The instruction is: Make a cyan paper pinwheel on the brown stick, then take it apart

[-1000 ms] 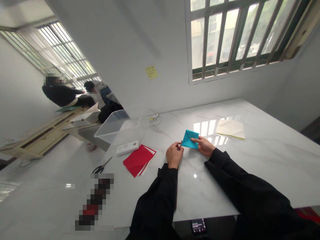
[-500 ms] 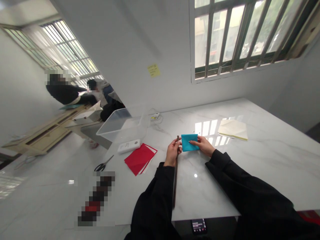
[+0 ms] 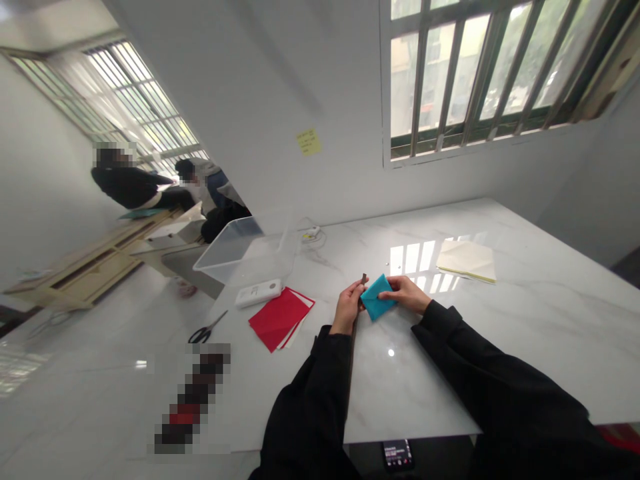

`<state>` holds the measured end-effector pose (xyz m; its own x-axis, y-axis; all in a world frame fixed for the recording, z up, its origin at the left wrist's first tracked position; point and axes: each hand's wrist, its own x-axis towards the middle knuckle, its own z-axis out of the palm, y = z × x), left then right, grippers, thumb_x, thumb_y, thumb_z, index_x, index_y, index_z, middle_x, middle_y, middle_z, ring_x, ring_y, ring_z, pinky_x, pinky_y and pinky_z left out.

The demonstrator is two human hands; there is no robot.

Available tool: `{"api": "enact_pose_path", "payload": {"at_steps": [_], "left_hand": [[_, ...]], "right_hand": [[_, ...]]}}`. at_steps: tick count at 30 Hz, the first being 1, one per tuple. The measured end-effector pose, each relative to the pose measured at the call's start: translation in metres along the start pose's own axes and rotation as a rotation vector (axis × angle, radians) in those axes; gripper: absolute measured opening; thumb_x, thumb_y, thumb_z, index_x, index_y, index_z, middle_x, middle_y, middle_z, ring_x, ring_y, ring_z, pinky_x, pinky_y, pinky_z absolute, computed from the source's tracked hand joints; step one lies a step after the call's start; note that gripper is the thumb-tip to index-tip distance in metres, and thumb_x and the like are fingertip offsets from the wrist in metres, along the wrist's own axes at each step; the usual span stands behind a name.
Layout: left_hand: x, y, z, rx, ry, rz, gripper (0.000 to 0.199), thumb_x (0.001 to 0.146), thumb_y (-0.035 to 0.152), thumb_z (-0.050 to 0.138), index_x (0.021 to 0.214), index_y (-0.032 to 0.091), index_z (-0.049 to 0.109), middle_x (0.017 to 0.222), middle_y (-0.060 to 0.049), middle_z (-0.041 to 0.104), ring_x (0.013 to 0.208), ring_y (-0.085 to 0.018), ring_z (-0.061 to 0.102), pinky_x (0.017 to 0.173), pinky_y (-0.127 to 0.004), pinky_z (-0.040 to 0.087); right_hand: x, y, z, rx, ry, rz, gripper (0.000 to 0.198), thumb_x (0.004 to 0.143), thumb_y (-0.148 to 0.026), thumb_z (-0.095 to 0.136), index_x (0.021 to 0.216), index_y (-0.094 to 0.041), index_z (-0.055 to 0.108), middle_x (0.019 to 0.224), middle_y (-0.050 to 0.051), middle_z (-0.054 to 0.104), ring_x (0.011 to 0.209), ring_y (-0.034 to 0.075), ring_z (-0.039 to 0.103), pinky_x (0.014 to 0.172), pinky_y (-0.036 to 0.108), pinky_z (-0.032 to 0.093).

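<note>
My right hand (image 3: pixel 407 293) pinches the right side of a small flat turquoise pouch (image 3: pixel 377 303), which is tilted with one corner pointing up. Closed around a narrow brown strap (image 3: pixel 364 277), my left hand (image 3: pixel 347 310) is at the pouch's left corner. The strap's short end sticks up above the fingers, and its long part runs down beside the left sleeve, partly hidden by it. Whether the left fingertips also grip the pouch cannot be made out. Both hands are just above the white marbled table (image 3: pixel 430 373).
Left of my hands lie red sheets (image 3: pixel 280 319) over pale ones, a white box-shaped device (image 3: pixel 259 293) and scissors (image 3: pixel 207 328). A clear plastic bin (image 3: pixel 240 250) stands behind. Pale sheets (image 3: pixel 467 260) lie at right. A phone (image 3: pixel 397 455) is below the table edge. Two people sit far left.
The pouch has turned from lying level to a slanted, corner-up position. The strap's upper end has tipped to the right, and my left hand has shifted slightly right.
</note>
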<state>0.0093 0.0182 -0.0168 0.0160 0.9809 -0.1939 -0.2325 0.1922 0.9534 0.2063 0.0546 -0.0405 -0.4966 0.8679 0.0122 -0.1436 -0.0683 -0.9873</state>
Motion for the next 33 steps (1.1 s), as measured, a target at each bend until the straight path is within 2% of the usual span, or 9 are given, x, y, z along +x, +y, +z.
{"api": "enact_pose_path", "payload": {"at_steps": [4,10,12,17,26,33], "left_hand": [[-0.004,0.004,-0.002,-0.008,-0.018,0.031,0.057,0.076,0.044,0.078,0.124,0.014,0.073,0.094,-0.005,0.068,0.059,-0.006,0.051,0.056,-0.022,0.037],[-0.016,0.015,0.002,0.016,-0.252,0.085,0.061,0.075,0.039,0.084,0.130,0.018,0.070,0.090,-0.003,0.067,0.064,-0.007,0.049,0.060,-0.023,0.037],[-0.020,0.018,0.004,0.001,-0.311,0.094,0.062,0.074,0.038,0.085,0.130,0.018,0.069,0.087,-0.003,0.066,0.063,-0.008,0.049,0.060,-0.024,0.037],[-0.026,0.022,0.007,-0.019,-0.384,0.075,0.063,0.071,0.035,0.089,0.129,0.020,0.069,0.089,-0.004,0.067,0.067,-0.010,0.053,0.063,-0.025,0.039],[-0.028,0.023,0.007,0.000,-0.479,0.060,0.063,0.074,0.034,0.088,0.131,0.022,0.067,0.087,-0.002,0.063,0.067,-0.011,0.054,0.063,-0.024,0.041],[-0.029,0.023,0.007,0.005,-0.510,0.066,0.063,0.075,0.033,0.087,0.133,0.021,0.066,0.087,-0.002,0.062,0.068,-0.011,0.055,0.062,-0.025,0.042]], "right_hand": [[0.000,-0.001,-0.006,0.036,0.042,-0.022,0.038,0.070,-0.038,0.090,0.096,-0.015,0.076,0.096,0.007,0.079,0.085,0.023,0.072,0.087,0.039,0.054],[-0.005,-0.012,-0.008,0.282,0.001,-0.129,0.034,0.069,-0.034,0.092,0.081,-0.018,0.064,0.080,0.001,0.070,0.072,0.015,0.063,0.072,0.029,0.049],[-0.008,-0.016,-0.007,0.326,-0.035,-0.161,0.037,0.068,-0.034,0.093,0.078,-0.019,0.061,0.079,0.001,0.068,0.075,0.015,0.064,0.073,0.030,0.049],[-0.012,-0.022,-0.006,0.267,-0.065,-0.189,0.035,0.069,-0.030,0.093,0.075,-0.019,0.060,0.083,0.003,0.069,0.084,0.018,0.066,0.082,0.034,0.051],[-0.015,-0.025,-0.005,0.233,-0.036,-0.176,0.031,0.072,-0.027,0.090,0.078,-0.019,0.061,0.086,0.002,0.069,0.082,0.018,0.066,0.079,0.033,0.051],[-0.013,-0.019,-0.009,0.115,0.029,-0.176,0.033,0.072,-0.036,0.089,0.080,-0.019,0.062,0.083,0.001,0.066,0.077,0.017,0.061,0.075,0.032,0.048]]}}
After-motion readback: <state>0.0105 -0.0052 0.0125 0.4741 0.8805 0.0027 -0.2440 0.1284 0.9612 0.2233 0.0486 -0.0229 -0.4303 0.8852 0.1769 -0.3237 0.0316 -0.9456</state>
